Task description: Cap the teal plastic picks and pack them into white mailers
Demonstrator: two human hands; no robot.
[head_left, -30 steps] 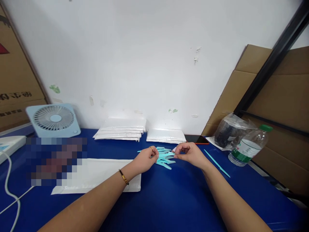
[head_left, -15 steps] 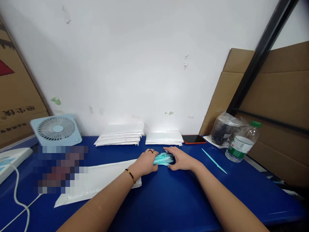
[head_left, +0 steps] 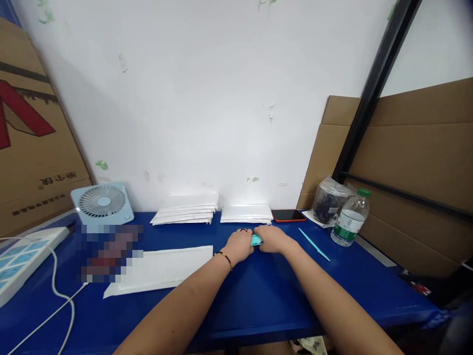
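Blue tabletop (head_left: 251,305) spreads out before me, bearing a white envelope (head_left: 166,268). Just right of that envelope, the left hand (head_left: 239,245) and right hand (head_left: 274,240) curl around a bundle of turquoise sticks (head_left: 256,240); farther right lies one loose stick (head_left: 313,243).

2 hands (head_left: 239,245) (head_left: 273,240) around turquoise sticks (head_left: 256,240) over a blue table (head_left: 258,301), 1 loose stick (head_left: 314,244) near the bottle (head_left: 348,224)

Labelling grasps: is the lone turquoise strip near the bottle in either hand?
No, the strip lies on the blue table, apart from the left hand and right hand.
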